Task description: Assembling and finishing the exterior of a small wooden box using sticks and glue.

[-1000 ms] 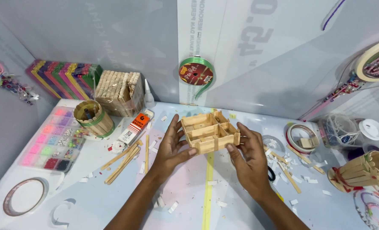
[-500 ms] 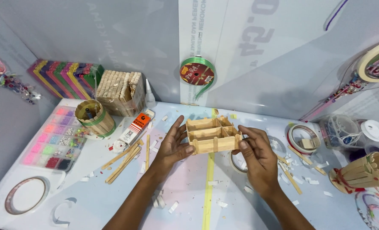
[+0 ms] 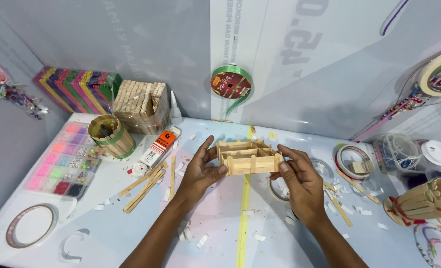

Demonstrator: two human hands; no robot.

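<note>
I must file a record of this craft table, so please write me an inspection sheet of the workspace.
Surface: pale table, yellow stripe down the middle.
Job's things: wooden stick box with compartments, held above the table.
Clutter: loose sticks, paper scraps, bead tray, tape rolls, stick cup, glue tube.
Grippers: left hand and right hand grip the box ends.
Cables: nothing seen.
Surroundings: grey wall panels, green ribbon spool, coloured paper stack.

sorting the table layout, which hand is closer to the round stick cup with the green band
Left. The left hand grips the wooden box's left end, a gap right of the cup. The right hand holds the box's far end, farther away.
</note>
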